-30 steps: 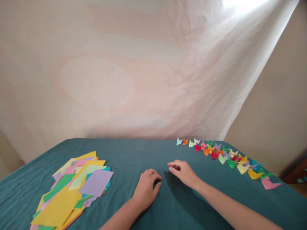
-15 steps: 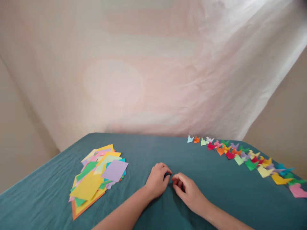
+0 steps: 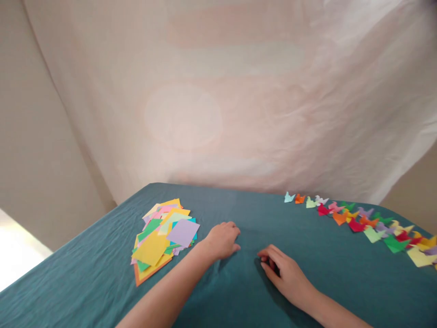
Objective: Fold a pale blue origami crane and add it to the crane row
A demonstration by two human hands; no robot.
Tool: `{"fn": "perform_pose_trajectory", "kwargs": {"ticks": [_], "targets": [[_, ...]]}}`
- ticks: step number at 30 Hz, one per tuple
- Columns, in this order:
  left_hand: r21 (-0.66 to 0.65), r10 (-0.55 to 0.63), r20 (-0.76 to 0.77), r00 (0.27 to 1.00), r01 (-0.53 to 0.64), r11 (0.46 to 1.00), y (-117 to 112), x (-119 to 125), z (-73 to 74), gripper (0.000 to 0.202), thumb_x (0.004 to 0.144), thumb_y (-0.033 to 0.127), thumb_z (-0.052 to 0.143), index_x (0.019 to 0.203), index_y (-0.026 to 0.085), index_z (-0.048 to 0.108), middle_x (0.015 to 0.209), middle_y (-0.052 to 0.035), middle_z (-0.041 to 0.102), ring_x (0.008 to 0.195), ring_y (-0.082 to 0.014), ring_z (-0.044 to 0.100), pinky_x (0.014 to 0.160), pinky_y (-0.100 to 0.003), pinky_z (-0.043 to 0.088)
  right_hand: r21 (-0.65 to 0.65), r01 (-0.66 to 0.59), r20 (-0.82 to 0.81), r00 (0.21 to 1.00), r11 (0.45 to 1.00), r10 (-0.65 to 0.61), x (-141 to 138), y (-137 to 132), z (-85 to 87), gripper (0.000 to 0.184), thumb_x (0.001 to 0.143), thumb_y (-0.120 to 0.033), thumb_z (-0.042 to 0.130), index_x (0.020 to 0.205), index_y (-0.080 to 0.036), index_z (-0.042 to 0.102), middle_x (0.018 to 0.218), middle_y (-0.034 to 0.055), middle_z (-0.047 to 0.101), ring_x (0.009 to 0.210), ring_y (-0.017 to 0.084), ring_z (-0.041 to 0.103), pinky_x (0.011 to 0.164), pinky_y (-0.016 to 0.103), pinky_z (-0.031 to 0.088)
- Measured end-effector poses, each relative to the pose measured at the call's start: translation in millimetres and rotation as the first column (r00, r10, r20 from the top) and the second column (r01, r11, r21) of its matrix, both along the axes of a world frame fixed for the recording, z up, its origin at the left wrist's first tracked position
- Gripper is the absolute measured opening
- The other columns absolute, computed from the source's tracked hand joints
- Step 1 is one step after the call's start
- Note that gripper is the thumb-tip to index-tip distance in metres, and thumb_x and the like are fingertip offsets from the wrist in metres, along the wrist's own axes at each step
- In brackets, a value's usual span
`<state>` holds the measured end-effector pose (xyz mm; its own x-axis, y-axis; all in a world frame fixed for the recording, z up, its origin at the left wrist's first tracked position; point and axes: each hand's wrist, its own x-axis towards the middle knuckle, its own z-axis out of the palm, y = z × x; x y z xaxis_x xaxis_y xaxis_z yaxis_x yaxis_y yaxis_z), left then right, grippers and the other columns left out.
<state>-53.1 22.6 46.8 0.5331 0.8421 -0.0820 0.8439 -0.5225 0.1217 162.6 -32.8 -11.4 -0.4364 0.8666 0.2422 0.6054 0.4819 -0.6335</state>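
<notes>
My left hand rests over the green tablecloth near the middle, its fingers bent and the thumb apart, with nothing seen in it. To its left lies a loose pile of coloured square papers; a lilac sheet and a yellow sheet are on top. My right hand is lower and to the right, its side towards the cloth. Its fingers are loosely curled, with a gap to the thumb and no paper visible between them. The two hands are apart.
Several small folded paper birds in many colours run in rows along the right side, from a light blue bird at the back to a yellow one nearer. A pale cloth hangs behind the table's far edge.
The view has turned left, so the paper pile and birds sit farther right in the picture. My hands have moved apart, the left one towards the paper pile.
</notes>
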Motion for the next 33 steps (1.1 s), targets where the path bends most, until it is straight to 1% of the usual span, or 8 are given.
{"fn": "perform_pose_trajectory", "kwargs": {"ticks": [5, 11, 15, 19, 21, 24, 28, 33], "targets": [[0.002, 0.200, -0.083, 0.976, -0.201, 0.980, 18, -42, 14.3, 0.044, 0.067, 0.027, 0.071, 0.108, 0.021, 0.058, 0.115, -0.0086, 0.058, 0.105, -0.0258, 0.056, 0.090, -0.032, 0.042, 0.001, -0.017, 0.002, 1.000, 1.000, 0.017, 1, 1, -2.2, 0.018, 0.085, -0.015, 0.041, 0.097, -0.021, 0.053, 0.089, 0.0029, 0.054, 0.068, 0.014, 0.053, 0.065, 0.026, 0.042], [0.006, 0.429, -0.138, 0.893, -0.432, 0.902, 44, -94, 22.0, 0.049, 0.063, 0.026, 0.072, 0.109, 0.020, 0.059, 0.115, -0.0095, 0.060, 0.104, -0.0250, 0.057, 0.085, -0.028, 0.044, 0.020, -0.018, 0.008, 1.000, 1.000, 0.018, 1, 1, -4.9, 0.017, 0.085, -0.016, 0.042, 0.097, -0.021, 0.053, 0.089, 0.0030, 0.054, 0.068, 0.014, 0.053, 0.066, 0.027, 0.042], [0.016, 0.586, -0.152, 0.796, -0.591, 0.806, 59, -138, 21.2, 0.044, 0.062, 0.025, 0.069, 0.105, 0.021, 0.061, 0.107, -0.0083, 0.065, 0.099, -0.0250, 0.060, 0.079, -0.027, 0.045, 0.027, -0.020, 0.022, 1.000, 0.999, 0.019, -1, 2, -6.6, 0.018, 0.086, -0.016, 0.041, 0.098, -0.021, 0.053, 0.088, 0.0032, 0.054, 0.067, 0.014, 0.052, 0.065, 0.027, 0.042], [0.062, 0.719, -0.126, 0.683, -0.718, 0.693, 68, -173, 15.8, 0.039, 0.066, 0.028, 0.063, 0.103, 0.015, 0.063, 0.108, -0.0137, 0.064, 0.099, -0.0284, 0.059, 0.073, -0.029, 0.045, 0.028, -0.015, 0.031, 0.999, 1.000, 0.015, -2, 2, -7.4, 0.018, 0.086, -0.016, 0.041, 0.098, -0.021, 0.053, 0.088, 0.0032, 0.054, 0.067, 0.014, 0.052, 0.065, 0.027, 0.042], [0.074, 0.771, -0.104, 0.628, -0.768, 0.636, 69, -184, 12.2, 0.037, 0.069, 0.030, 0.058, 0.102, 0.013, 0.063, 0.107, -0.0159, 0.064, 0.096, -0.0294, 0.061, 0.068, -0.029, 0.046, 0.027, -0.017, 0.026, 1.000, 0.999, 0.017, -2, 1, -6.8, 0.018, 0.086, -0.016, 0.041, 0.098, -0.021, 0.053, 0.088, 0.0033, 0.054, 0.067, 0.014, 0.053, 0.066, 0.027, 0.042], [0.064, 0.799, -0.074, 0.597, -0.796, 0.601, 68, -194, 5.9, 0.035, 0.068, 0.031, 0.058, 0.097, 0.013, 0.065, 0.103, -0.0156, 0.065, 0.089, -0.0280, 0.063, 0.060, -0.027, 0.045, 0.026, -0.018, 0.021, 1.000, 1.000, 0.017, -2, 1, -5.1, 0.018, 0.086, -0.016, 0.040, 0.097, -0.021, 0.053, 0.088, 0.0032, 0.054, 0.067, 0.014, 0.053, 0.066, 0.027, 0.042], [0.031, 0.802, -0.061, 0.594, -0.802, 0.596, 69, -200, -2.1, 0.022, 0.065, 0.029, 0.060, 0.078, 0.013, 0.068, 0.087, -0.0140, 0.068, 0.077, -0.0256, 0.065, 0.055, -0.024, 0.041, 0.028, -0.017, 0.022, 1.000, 0.999, 0.016, -2, 1, -4.9, 0.017, 0.086, -0.017, 0.040, 0.097, -0.021, 0.053, 0.089, 0.0032, 0.054, 0.068, 0.014, 0.053, 0.066, 0.027, 0.043], [0.016, 0.795, -0.048, 0.605, -0.795, 0.606, 75, -205, -8.0, 0.014, 0.062, 0.025, 0.061, 0.068, 0.014, 0.067, 0.076, -0.0116, 0.069, 0.072, -0.0239, 0.064, 0.053, -0.023, 0.039, 0.029, -0.021, 0.023, 1.000, 0.999, 0.020, -1, 0, -7.6, 0.018, 0.087, -0.017, 0.040, 0.098, -0.021, 0.053, 0.089, 0.0031, 0.054, 0.068, 0.013, 0.052, 0.067, 0.027, 0.042]]}}
